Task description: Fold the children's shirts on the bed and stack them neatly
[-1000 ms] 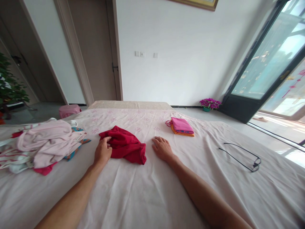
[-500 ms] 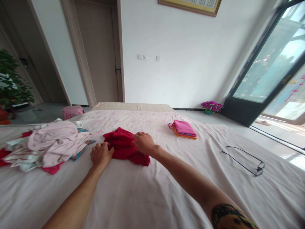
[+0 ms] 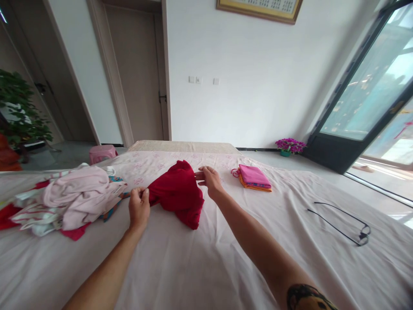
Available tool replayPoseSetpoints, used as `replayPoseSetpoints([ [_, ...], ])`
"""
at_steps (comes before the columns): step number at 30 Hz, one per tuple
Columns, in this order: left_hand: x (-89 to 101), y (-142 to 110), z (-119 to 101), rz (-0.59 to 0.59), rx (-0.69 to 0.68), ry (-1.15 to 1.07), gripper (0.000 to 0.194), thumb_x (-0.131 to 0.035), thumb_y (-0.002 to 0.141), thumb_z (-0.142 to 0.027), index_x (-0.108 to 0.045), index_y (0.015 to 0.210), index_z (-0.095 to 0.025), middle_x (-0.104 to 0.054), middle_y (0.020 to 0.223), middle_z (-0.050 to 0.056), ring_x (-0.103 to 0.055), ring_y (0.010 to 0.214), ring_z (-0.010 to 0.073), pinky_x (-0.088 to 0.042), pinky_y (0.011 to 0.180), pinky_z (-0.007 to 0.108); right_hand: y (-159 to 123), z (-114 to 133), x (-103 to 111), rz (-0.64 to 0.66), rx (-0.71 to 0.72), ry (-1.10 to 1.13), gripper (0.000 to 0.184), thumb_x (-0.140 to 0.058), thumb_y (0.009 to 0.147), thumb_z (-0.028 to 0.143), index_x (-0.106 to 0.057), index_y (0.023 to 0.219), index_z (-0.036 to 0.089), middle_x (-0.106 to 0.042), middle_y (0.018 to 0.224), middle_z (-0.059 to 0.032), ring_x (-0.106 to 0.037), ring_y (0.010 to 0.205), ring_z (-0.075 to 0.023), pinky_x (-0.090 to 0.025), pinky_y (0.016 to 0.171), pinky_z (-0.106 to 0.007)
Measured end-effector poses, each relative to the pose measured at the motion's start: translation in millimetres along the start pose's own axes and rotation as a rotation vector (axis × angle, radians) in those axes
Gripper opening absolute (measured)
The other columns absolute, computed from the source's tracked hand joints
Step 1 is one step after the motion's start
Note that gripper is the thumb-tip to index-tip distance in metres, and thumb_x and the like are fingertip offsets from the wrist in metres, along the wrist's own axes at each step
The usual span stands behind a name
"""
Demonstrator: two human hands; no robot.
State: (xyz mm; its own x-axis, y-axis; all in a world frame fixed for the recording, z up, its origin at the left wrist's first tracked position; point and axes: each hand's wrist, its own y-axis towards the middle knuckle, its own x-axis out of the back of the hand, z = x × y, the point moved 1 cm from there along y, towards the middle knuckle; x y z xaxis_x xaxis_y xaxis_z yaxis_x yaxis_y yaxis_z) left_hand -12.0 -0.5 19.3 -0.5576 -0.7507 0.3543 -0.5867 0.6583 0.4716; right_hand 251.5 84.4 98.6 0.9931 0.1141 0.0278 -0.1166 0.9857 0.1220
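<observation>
A crumpled red garment (image 3: 179, 191) lies on the pale bedsheet (image 3: 180, 267), partly raised into a peak at its far edge; its exact kind does not show. My left hand (image 3: 140, 206) pinches its left end between thumb and fingers and draws it out to a narrow point. At the garment's upper right edge is my right hand (image 3: 209, 181), fingers stretched out and apart. Its fingertips meet the cloth's edge, though whether they touch it I cannot tell.
A heap of clothes (image 3: 77, 189) with a pale pink piece on top lies at left. Right of my right hand sits a folded stack (image 3: 254, 177) of pink and orange cloth. Glasses (image 3: 363, 236) rest farther right. Beyond the bed are a pink stool (image 3: 103, 153) and purple flowers (image 3: 290, 145).
My left hand now pinches the red garment's left end and the cloth is spread and lifted. My right hand has come off its top to the right edge. The view has shifted slightly.
</observation>
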Motion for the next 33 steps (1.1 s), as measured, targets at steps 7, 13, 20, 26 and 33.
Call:
replayPoseSetpoints([
  [7, -5.2, -0.2, 8.3, 0.170, 0.089, -0.034, 0.040, -0.047, 0.084, -0.053, -0.057, 0.102, -0.019, -0.068, 0.101, 0.011, -0.065, 0.097, 0.0258, -0.051, 0.085, 0.036, -15.5, -31.8, 51.6, 0.039, -0.187, -0.181, 0.020, -0.056, 0.080, 0.025, -0.063, 0.096, 0.017, -0.071, 0.094, -0.0064, -0.063, 0.068, -0.0114, -0.045, 0.054, -0.019],
  [13, -4.2, -7.8, 1.4, 0.426, 0.045, 0.296, 0.032, -0.052, 0.081, -0.053, -0.060, 0.082, -0.022, -0.069, 0.080, 0.006, -0.066, 0.086, 0.0278, -0.049, 0.076, 0.035, -18.8, -59.7, 12.9, 0.247, -0.135, -0.368, 0.045, -0.065, 0.069, 0.019, -0.063, 0.114, 0.019, -0.071, 0.090, -0.0027, -0.060, 0.064, -0.0113, -0.041, 0.051, -0.019],
  [20, 14.7, 5.2, -30.1, 0.081, 0.178, -0.459, 0.030, -0.054, 0.080, -0.043, -0.062, 0.099, -0.020, -0.069, 0.094, 0.002, -0.065, 0.091, 0.0193, -0.052, 0.085, 0.032, -21.7, -37.1, -7.0, 0.228, -0.004, -0.320, 0.017, -0.056, 0.067, 0.016, -0.069, 0.078, 0.017, -0.056, 0.057, 0.0041, -0.048, 0.054, -0.0095, -0.035, 0.049, -0.020],
  [26, 34.3, 28.2, -55.9, 0.035, 0.309, -0.886, 0.030, -0.066, 0.070, -0.029, -0.062, 0.100, -0.022, -0.069, 0.088, -0.003, -0.066, 0.081, 0.0127, -0.056, 0.077, 0.025, -23.1, 33.3, 22.7, -0.035, 0.114, 0.268, 0.032, -0.061, 0.072, 0.029, -0.064, 0.101, 0.018, -0.060, 0.073, 0.0023, -0.056, 0.061, -0.0101, -0.047, 0.058, -0.022],
  [33, 29.6, 35.0, -26.8, 0.051, 0.432, -0.954, 0.038, -0.067, 0.066, -0.011, -0.063, 0.102, -0.023, -0.068, 0.089, -0.003, -0.067, 0.081, 0.0110, -0.057, 0.079, 0.025, -60.1, 4.6, 20.1, 0.069, 0.113, -0.105, 0.022, -0.062, 0.075, 0.027, -0.069, 0.094, 0.018, -0.067, 0.087, -0.0011, -0.059, 0.074, -0.0128, -0.046, 0.066, -0.024],
])
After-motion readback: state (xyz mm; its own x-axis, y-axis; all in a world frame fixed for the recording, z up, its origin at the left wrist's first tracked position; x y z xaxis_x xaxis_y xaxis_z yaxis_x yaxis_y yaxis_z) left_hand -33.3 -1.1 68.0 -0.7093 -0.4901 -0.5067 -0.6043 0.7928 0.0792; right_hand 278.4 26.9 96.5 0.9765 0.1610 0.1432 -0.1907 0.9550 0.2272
